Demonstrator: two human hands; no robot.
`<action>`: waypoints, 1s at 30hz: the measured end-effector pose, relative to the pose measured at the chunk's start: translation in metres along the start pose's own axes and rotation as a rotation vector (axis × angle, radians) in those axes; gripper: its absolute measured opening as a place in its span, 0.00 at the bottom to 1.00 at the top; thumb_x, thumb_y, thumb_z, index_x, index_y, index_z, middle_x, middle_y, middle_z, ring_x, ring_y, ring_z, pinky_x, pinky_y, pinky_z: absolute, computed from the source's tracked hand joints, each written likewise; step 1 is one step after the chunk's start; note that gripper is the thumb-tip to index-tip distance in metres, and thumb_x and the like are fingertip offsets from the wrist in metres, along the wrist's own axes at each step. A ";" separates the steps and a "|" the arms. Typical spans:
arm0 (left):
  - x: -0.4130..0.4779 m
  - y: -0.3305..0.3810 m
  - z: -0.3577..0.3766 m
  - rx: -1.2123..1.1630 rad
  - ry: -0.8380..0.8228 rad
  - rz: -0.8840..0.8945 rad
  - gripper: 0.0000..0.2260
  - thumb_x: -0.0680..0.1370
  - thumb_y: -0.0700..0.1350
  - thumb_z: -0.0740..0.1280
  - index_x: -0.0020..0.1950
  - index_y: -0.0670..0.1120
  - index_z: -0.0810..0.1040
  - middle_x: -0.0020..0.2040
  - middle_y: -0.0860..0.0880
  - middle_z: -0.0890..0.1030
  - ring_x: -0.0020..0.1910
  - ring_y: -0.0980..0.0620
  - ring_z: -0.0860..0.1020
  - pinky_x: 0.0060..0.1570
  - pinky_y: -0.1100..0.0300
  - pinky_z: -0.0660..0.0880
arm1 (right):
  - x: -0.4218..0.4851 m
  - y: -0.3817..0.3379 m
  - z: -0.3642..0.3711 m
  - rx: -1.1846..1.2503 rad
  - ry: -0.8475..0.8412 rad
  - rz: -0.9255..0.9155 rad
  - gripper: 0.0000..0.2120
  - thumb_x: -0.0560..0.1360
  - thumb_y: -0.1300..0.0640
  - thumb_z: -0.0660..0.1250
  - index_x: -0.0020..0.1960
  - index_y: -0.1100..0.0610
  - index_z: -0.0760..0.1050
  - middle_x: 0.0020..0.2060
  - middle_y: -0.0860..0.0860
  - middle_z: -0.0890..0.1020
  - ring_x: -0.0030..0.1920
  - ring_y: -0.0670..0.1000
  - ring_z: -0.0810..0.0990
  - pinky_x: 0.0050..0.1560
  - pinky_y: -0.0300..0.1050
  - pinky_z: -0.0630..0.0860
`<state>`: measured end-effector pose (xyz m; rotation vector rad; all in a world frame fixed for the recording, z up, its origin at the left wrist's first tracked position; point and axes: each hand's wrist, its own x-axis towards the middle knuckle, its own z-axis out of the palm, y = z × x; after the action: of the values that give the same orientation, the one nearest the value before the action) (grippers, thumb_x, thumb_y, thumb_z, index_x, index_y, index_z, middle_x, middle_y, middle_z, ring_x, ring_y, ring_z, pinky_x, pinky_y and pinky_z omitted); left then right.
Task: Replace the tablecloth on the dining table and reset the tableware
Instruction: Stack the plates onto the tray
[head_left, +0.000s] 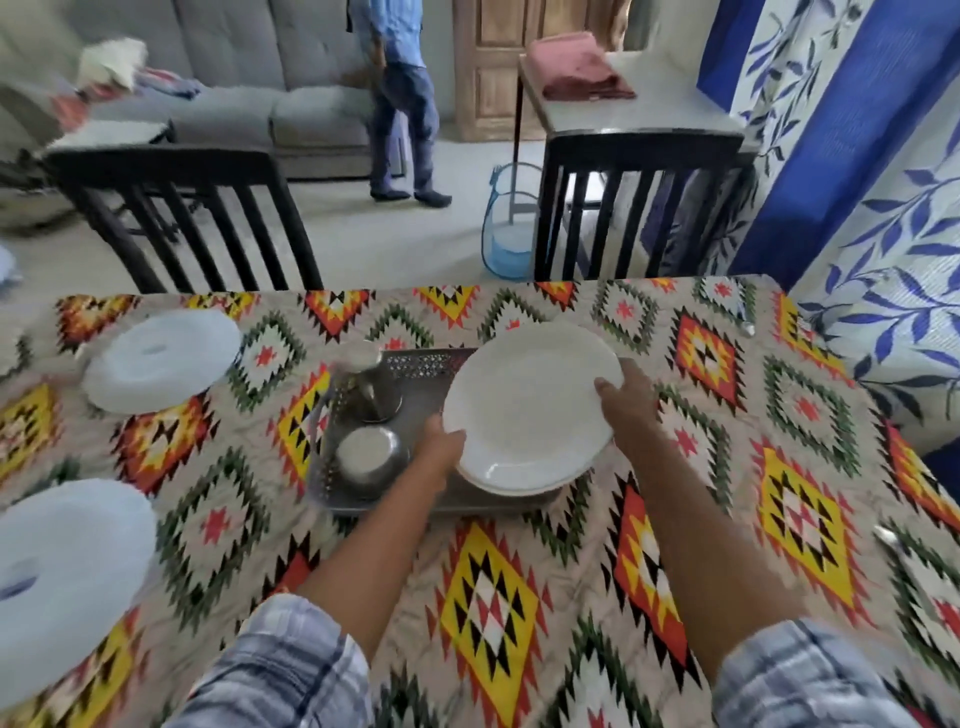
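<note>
1. Left hand, fingers curled, grips the plate by its left rim.
2. Right hand grips its right rim.
3. The plate is over a stack on the tray's right half.
4. A bowl and a cup stand in the tray's left half.
5. Two plates lie left of the tray on the tablecloth.

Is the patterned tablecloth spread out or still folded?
Spread: the tablecloth lies flat, edge to edge, under the tray and a white plate.
</note>
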<state>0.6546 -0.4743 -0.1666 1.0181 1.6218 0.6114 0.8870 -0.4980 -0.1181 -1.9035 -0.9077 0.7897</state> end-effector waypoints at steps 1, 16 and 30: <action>-0.003 -0.008 -0.010 0.057 -0.037 0.002 0.19 0.76 0.38 0.65 0.67 0.38 0.71 0.63 0.40 0.76 0.60 0.41 0.76 0.58 0.52 0.74 | -0.010 -0.002 0.011 -0.035 0.011 0.003 0.21 0.77 0.61 0.62 0.70 0.58 0.67 0.63 0.58 0.73 0.63 0.59 0.72 0.63 0.59 0.71; -0.042 -0.009 -0.092 -0.014 -0.055 0.180 0.08 0.79 0.37 0.63 0.57 0.39 0.76 0.49 0.41 0.80 0.37 0.50 0.78 0.39 0.56 0.76 | -0.059 -0.066 0.092 -0.639 0.323 -0.207 0.22 0.70 0.63 0.64 0.63 0.62 0.68 0.60 0.62 0.70 0.60 0.63 0.70 0.54 0.58 0.74; -0.040 -0.103 -0.341 0.027 0.626 -0.099 0.12 0.78 0.42 0.63 0.59 0.42 0.80 0.58 0.41 0.81 0.58 0.40 0.77 0.56 0.54 0.72 | -0.233 -0.137 0.400 -0.586 -0.913 -0.749 0.24 0.75 0.59 0.65 0.69 0.60 0.64 0.61 0.61 0.72 0.61 0.61 0.72 0.58 0.51 0.71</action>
<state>0.3011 -0.5233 -0.1291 0.7965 2.2125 0.9004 0.4051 -0.4705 -0.1289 -1.3679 -2.4456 0.9673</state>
